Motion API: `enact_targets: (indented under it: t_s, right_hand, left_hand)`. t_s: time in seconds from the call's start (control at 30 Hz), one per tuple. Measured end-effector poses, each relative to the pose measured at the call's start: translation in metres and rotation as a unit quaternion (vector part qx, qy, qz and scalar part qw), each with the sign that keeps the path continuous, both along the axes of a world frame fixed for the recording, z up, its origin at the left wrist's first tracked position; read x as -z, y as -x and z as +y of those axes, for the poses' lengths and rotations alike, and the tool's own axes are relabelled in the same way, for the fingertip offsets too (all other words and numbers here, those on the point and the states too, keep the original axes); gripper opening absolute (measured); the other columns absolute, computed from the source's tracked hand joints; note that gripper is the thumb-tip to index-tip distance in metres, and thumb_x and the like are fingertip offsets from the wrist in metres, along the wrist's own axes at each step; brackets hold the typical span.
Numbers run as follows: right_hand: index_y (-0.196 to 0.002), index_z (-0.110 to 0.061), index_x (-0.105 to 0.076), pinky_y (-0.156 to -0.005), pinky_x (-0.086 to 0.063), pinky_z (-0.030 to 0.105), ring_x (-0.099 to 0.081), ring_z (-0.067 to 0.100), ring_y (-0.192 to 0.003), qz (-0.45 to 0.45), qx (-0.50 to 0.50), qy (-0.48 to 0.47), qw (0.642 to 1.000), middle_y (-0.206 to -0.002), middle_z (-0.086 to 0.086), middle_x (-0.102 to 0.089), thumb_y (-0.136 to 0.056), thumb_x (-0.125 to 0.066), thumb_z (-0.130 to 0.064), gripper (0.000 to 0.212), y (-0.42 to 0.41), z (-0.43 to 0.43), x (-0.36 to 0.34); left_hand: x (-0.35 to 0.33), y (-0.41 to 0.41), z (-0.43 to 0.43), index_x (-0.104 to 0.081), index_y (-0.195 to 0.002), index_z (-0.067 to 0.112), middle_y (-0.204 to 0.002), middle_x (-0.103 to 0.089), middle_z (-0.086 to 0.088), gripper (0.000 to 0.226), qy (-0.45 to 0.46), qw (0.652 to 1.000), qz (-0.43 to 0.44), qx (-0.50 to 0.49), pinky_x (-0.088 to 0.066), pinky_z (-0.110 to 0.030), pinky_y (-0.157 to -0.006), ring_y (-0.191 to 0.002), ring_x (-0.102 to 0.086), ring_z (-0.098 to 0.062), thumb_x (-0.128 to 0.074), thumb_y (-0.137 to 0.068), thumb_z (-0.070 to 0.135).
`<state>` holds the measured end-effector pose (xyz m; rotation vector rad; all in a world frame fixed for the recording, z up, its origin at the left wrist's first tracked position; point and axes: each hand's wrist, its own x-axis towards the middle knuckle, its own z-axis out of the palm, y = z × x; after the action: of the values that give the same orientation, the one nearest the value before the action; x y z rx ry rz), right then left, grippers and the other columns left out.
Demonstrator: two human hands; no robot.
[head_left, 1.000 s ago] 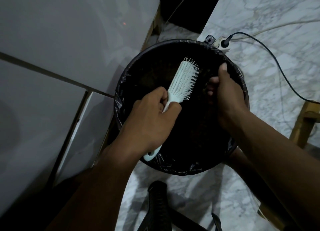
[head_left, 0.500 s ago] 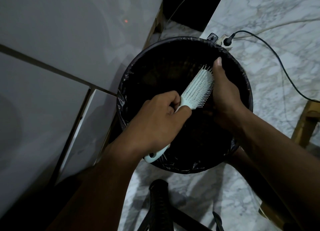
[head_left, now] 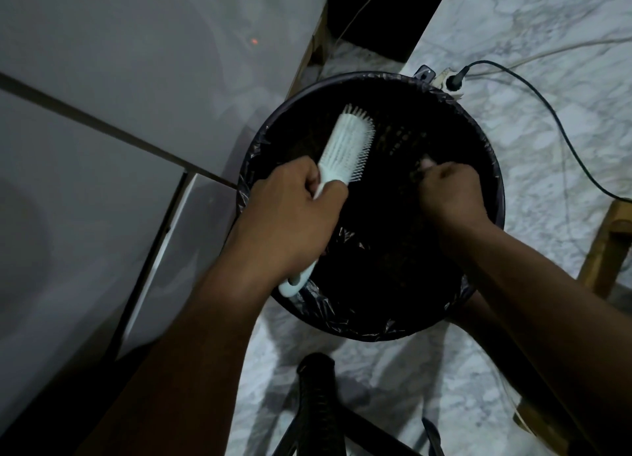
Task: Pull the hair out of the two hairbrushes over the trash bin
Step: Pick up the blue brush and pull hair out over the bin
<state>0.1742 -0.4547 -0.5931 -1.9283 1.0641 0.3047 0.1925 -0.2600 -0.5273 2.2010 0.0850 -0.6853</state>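
Observation:
A white hairbrush [head_left: 349, 144] is held by its handle in my left hand [head_left: 290, 213], over the left half of the round black trash bin [head_left: 359, 76]. Its bristles face right and its head points away from me. My right hand [head_left: 448, 192] hovers over the right half of the bin, apart from the brush, its fingers curled and pinched together. The bin's inside is too dark to show any hair in those fingers. A black liner covers the bin. No second hairbrush is clearly visible.
A power strip [head_left: 444, 79] with a plugged black cable [head_left: 547, 113] lies on the marble floor behind the bin. A wooden furniture leg [head_left: 608, 250] stands to the right. A grey panelled surface [head_left: 136, 79] fills the left. A dark object [head_left: 314, 404] sits near my feet.
My right hand left the brush's bristles and drew back to the right with its fingers closed. My left hand swung the brush to the left side of the bin.

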Motion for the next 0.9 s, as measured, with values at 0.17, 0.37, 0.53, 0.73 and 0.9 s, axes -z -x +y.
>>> enact_targets:
  t_s: [0.17,0.37,0.53,0.73,0.9]
  right_hand:
    - [-0.13,-0.024,-0.043,-0.065,-0.048,0.021,-0.058,0.004,-0.085,-0.06,0.016,-0.152,0.986,-0.103,-0.008,-0.055,-0.092,-0.066,-0.037,0.046,-0.005,0.01,-0.015]
    - [-0.117,-0.011,-0.071,-0.081,-0.059,0.028,-0.074,0.015,-0.096,-0.089,-0.053,-0.202,0.974,-0.107,0.006,-0.075,-0.072,-0.086,-0.03,0.051,-0.003,0.015,-0.01]
    - [-0.082,-0.006,-0.076,-0.063,-0.056,0.021,-0.07,0.009,-0.064,-0.138,0.008,-0.185,0.973,-0.072,0.003,-0.076,-0.077,-0.083,-0.021,0.018,-0.001,0.003,-0.006]
    - [-0.077,-0.005,-0.066,-0.074,-0.063,0.042,-0.075,0.029,-0.076,-0.09,0.221,-0.238,0.942,-0.077,0.012,-0.071,-0.089,-0.073,-0.022,0.022,-0.006,-0.007,0.004]
    - [-0.065,-0.014,-0.054,-0.049,-0.047,0.03,-0.056,0.021,-0.045,-0.024,0.191,-0.152,0.969,-0.058,0.008,-0.06,-0.099,-0.053,-0.042,0.044,-0.001,-0.009,0.011]
  left_hand:
    - [0.004,0.003,0.002,-0.058,-0.081,0.01,-0.053,-0.05,0.007,0.03,-0.054,0.998,0.022,0.022,-0.034,-0.023,-0.045,-0.039,-0.045,-0.004,-0.058,-0.092,0.038]
    - [0.0,0.006,-0.004,-0.06,-0.086,0.006,-0.054,-0.052,0.005,0.031,0.015,0.989,0.12,0.081,-0.045,-0.028,-0.046,-0.038,-0.05,-0.008,-0.06,-0.092,0.037]
    - [-0.005,0.005,-0.004,-0.062,-0.085,0.007,-0.061,-0.057,0.0,0.03,0.027,0.987,0.123,0.104,-0.038,-0.017,-0.036,-0.034,-0.048,-0.003,-0.061,-0.092,0.037]
    - [-0.009,0.004,-0.006,-0.064,-0.085,0.008,-0.054,-0.054,0.002,0.025,0.073,0.978,0.181,0.078,-0.042,-0.019,-0.034,-0.031,-0.05,-0.008,-0.063,-0.096,0.031]
    - [0.002,0.005,-0.002,-0.061,-0.088,0.006,-0.056,-0.054,0.005,0.032,0.002,0.989,0.117,0.089,-0.035,-0.016,-0.035,-0.033,-0.049,-0.003,-0.06,-0.093,0.037]
